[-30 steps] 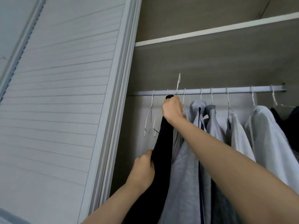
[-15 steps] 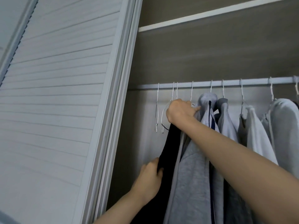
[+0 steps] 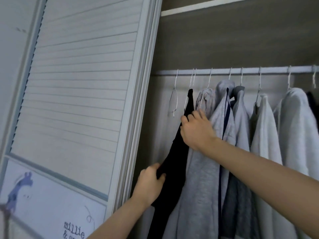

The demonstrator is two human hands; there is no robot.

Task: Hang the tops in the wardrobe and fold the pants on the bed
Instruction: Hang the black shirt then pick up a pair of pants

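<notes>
Right grip: fingers curled on upper edge of the black fabric top, just below its shoulder. Left grip: pinching same garment lower down, at 7 o'clock from right hand. Top hangs on a thin white wire hanger hooked over the white metal wardrobe rail, at 12 o'clock from right hand. Long axis runs steeply from 12 to 7, pulled leftward at bottom. Grey hoodie touching at 3 o'clock. Judgement: right hand nearer hook; letting go should leave the top hanging plumb.
</notes>
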